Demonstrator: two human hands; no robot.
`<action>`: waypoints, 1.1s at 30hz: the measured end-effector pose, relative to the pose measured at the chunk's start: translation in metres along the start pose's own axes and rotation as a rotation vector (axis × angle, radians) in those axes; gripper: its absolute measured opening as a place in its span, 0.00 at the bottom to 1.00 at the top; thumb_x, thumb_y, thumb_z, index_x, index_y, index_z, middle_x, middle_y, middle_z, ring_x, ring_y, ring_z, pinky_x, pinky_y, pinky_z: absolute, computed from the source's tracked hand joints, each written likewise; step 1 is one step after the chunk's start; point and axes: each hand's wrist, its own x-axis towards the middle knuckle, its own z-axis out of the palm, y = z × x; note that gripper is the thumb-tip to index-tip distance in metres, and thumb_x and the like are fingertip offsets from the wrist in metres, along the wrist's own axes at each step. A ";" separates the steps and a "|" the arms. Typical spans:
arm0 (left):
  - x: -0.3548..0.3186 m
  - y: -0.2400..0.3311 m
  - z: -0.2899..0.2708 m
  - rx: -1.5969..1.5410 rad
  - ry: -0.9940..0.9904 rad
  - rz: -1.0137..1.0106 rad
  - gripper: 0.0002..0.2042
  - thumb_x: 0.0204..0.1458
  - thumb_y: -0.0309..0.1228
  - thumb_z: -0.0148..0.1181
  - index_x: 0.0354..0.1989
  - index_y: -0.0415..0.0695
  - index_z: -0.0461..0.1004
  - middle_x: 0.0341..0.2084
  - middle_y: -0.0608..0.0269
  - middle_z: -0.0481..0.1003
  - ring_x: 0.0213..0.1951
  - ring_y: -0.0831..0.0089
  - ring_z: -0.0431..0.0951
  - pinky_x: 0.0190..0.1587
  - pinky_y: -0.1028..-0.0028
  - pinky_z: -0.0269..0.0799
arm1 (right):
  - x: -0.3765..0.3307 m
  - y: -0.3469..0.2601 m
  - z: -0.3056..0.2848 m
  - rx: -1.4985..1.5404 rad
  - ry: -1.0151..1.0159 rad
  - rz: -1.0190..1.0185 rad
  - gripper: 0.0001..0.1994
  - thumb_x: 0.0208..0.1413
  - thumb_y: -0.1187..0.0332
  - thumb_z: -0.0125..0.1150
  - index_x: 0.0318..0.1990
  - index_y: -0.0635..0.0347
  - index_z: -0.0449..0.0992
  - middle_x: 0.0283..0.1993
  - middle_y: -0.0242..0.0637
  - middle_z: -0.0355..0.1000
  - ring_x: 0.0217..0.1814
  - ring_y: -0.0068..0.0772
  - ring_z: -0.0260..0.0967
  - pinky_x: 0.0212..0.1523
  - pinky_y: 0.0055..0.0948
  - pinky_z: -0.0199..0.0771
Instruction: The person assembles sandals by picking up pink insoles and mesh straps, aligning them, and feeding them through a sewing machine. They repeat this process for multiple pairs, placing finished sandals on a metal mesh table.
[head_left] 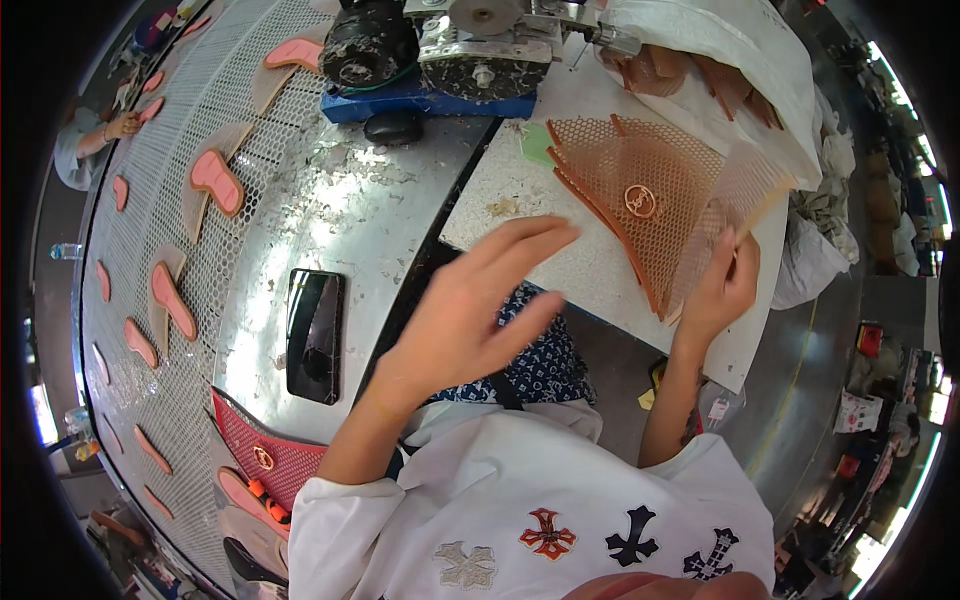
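Note:
A brown mesh panel with orange-brown edging and a round emblem lies on the white work board. My right hand is closed on the edge of a see-through mesh sheet, which overlaps the panel's right side. The sheet is slightly blurred, and some of the fingers are hidden. My left hand holds nothing. Its thumb and fingers are apart, above the near left edge of the board and to the left of the panel.
A machine on a blue base stands at the far side. A white sack with brown pieces sits at the far right. A phone lies on the metal bench. Pink shoe-shaped pieces rest on a perforated conveyor. Another person's hand shows at upper left.

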 end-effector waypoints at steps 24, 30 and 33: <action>0.074 -0.007 0.031 -1.105 0.157 -0.449 0.23 0.64 0.44 0.48 0.50 0.31 0.70 0.42 0.55 0.76 0.42 0.73 0.79 0.47 0.72 0.76 | 0.003 -0.038 -0.005 0.969 -0.342 0.485 0.11 0.64 0.70 0.54 0.46 0.71 0.74 0.46 0.42 0.76 0.46 0.28 0.74 0.49 0.27 0.74; 0.070 -0.019 0.022 -1.105 0.225 -0.405 0.23 0.63 0.45 0.49 0.49 0.32 0.70 0.42 0.55 0.77 0.42 0.73 0.79 0.45 0.72 0.77 | 0.021 -0.056 0.012 0.943 -0.412 0.426 0.12 0.64 0.70 0.55 0.48 0.72 0.74 0.47 0.42 0.76 0.46 0.28 0.73 0.51 0.27 0.71; 0.061 -0.023 0.011 -1.135 0.319 -0.402 0.22 0.63 0.44 0.50 0.49 0.33 0.70 0.42 0.55 0.77 0.42 0.72 0.79 0.45 0.71 0.77 | 0.025 -0.067 0.022 0.927 -0.484 0.346 0.13 0.63 0.70 0.56 0.48 0.74 0.75 0.47 0.41 0.76 0.47 0.25 0.72 0.52 0.24 0.68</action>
